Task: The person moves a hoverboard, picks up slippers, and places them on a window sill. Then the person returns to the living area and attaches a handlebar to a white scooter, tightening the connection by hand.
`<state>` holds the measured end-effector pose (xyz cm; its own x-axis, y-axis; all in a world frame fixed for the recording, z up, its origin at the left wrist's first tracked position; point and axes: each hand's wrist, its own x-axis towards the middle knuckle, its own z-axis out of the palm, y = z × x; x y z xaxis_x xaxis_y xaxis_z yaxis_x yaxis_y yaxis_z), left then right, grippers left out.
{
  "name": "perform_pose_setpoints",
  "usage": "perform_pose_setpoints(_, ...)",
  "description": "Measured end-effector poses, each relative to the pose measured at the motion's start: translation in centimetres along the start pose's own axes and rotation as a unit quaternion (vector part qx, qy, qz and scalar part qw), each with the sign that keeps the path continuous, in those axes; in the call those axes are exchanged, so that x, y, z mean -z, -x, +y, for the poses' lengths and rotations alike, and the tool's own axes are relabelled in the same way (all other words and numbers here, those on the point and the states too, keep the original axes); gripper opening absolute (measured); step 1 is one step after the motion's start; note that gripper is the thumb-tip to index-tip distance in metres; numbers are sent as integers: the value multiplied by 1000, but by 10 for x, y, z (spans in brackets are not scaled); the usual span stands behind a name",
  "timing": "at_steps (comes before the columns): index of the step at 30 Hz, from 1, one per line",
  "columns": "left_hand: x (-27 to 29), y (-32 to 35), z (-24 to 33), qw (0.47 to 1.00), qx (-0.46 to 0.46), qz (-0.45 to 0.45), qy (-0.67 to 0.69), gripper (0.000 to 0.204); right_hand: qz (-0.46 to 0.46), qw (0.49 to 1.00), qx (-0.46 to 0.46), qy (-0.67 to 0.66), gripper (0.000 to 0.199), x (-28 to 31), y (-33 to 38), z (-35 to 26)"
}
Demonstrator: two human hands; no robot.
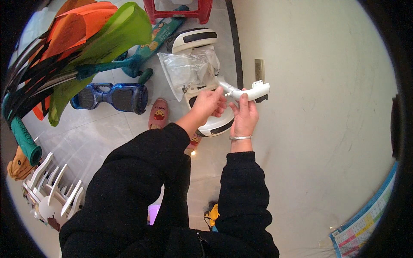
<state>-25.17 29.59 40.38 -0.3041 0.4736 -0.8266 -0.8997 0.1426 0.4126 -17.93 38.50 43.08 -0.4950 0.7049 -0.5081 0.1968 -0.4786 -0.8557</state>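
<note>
My right hand [245, 116], with a silver bangle at the wrist, grips a curved white tube [258, 90] that has a small bracket on its upper end. Close beside the tube's other end, my left hand [209, 104] is closed with its fingers curled; whatever they pinch, if anything, is too small to make out. Beneath both hands stands a white self-balancing scooter [217, 124] with black footpads or wheel covers at its two ends. A clear plastic bag [185, 71] lies over its middle.
To the left are a blue hoverboard [109, 98], a teal kick scooter [146, 51] and large orange and green fabric [116, 32]. A red stool [178, 15] stands at the far end, and a wall [318, 107] runs along the right. Pink slippers [158, 112] are near my feet.
</note>
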Motion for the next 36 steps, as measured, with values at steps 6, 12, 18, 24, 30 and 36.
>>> perform_pose_setpoints(6, 2, -5, -4, 996, -56, -69, -7, 30, 2, 1000, 5, 6, 39, 0, 0, 4)
perform_pose_setpoints(12, -3, -4, -5, 999, -24, 3, 27, 34, -8, 1000, 7, 12, 39, 1, 1, 4)
perform_pose_setpoints(18, 12, -8, -6, 986, 76, -115, 94, 32, 5, 1000, 17, 4, 37, -1, 2, 6)
perform_pose_setpoints(24, 4, -7, -8, 995, -61, -27, 70, 21, 11, 1000, 17, 7, 36, -1, 2, 10)
perform_pose_setpoints(30, 17, -11, -5, 984, 100, -108, 104, 25, 9, 1000, 22, 5, 37, -1, 1, 13)
perform_pose_setpoints(36, 3, -14, -12, 995, -44, -83, 38, 28, 8, 999, 29, -15, 37, -1, 0, 15)
